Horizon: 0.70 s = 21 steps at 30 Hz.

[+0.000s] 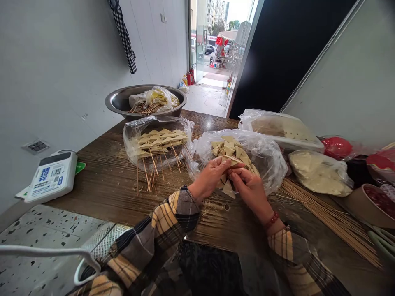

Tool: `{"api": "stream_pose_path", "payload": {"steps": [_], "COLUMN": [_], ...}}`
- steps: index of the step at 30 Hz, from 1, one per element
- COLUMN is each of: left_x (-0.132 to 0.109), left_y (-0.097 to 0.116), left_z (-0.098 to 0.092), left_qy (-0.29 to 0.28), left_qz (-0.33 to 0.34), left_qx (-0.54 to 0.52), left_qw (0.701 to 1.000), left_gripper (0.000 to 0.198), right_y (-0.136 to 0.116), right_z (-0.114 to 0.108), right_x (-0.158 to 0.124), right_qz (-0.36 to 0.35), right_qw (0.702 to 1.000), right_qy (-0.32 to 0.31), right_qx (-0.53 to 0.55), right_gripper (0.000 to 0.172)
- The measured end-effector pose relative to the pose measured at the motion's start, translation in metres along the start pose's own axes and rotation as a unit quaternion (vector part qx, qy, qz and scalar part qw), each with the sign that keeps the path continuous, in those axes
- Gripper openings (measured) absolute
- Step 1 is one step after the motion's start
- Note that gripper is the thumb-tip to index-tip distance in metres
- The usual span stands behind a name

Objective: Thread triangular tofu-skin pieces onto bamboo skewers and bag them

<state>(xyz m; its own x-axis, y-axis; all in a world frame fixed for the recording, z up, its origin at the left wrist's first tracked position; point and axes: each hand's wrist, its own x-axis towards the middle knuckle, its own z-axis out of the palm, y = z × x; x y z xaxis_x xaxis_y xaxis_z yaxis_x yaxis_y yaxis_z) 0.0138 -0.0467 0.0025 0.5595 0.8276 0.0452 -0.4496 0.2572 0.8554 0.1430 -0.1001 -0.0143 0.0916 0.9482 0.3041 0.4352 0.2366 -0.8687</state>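
**Two-Handed Hold at the Centre of the Table (pixel 105 185)**

We hold one pale piece (pixel 231 160) above the near part of the right bag (pixel 271 156), which lies open. Our left hand (pixel 210 176) pinches it from the left: the thumb lies along the near face and the fingers are bent behind, leaving only the thickness of the piece between them. Our right hand (pixel 249 187) meets it from the right, fingers curled and the tips drawn together against its near, right side. The contact is partly hidden; we cannot tell whether these tips also grip a stick.

Inside the right bag, below and beyond our hands, we see loose triangles (pixel 236 148) in a heap. To the left lies the left bag (pixel 131 144), also open. It contains skewers (pixel 162 139) loaded with similar pieces, laid in rows; their bare ends point toward the near side and overhang the bag onto the table.

To the right of our right hand, a bundle of sticks (pixel 330 220) lies on the table, running from the bag toward the near right. A filled bag (pixel 321 172) rests beyond the bundle. At the far left, a metal bowl (pixel 112 100) contains a plastic bag (pixel 159 96) and more sticks.
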Motion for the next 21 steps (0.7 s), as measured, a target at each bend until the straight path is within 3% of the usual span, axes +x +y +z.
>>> {"api": "stream_pose_path", "payload": {"steps": [6, 8, 11, 14, 17, 21], "left_x": [0.004, 0.005, 0.004, 0.001, -0.001, -0.001], "left_y": [0.001, 0.008, 0.016, 0.019, 0.020, 0.021], "left_z": [-0.009, -0.014, -0.019, -0.018, -0.018, -0.021], "left_qy": [-0.040, -0.016, -0.020, -0.124, -0.213, -0.280], "left_qz": [0.052, 0.070, 0.091, 0.108, 0.128, 0.135], "left_qx": [0.156, 0.242, 0.426, 0.527, 0.585, 0.640], "left_qw": [0.985, 0.968, 0.900, 0.834, 0.772, 0.702], "left_gripper": [0.035, 0.037, 0.024, 0.015, 0.021, 0.036], "right_y": [0.000, 0.002, 0.004, 0.004, 0.002, -0.001], "right_z": [-0.008, -0.013, -0.020, -0.026, -0.029, -0.029], "right_x": [0.001, 0.002, 0.004, 0.006, 0.007, 0.006], "right_qz": [-0.005, 0.011, 0.033, 0.041, 0.046, 0.054], "right_qw": [0.999, 0.997, 0.990, 0.984, 0.983, 0.984], "right_qy": [0.039, 0.064, 0.109, 0.130, 0.129, 0.125], "right_qx": [0.019, 0.049, 0.088, 0.113, 0.122, 0.115], "right_gripper": [0.024, 0.025, 0.027, 0.029, 0.029, 0.029]}}
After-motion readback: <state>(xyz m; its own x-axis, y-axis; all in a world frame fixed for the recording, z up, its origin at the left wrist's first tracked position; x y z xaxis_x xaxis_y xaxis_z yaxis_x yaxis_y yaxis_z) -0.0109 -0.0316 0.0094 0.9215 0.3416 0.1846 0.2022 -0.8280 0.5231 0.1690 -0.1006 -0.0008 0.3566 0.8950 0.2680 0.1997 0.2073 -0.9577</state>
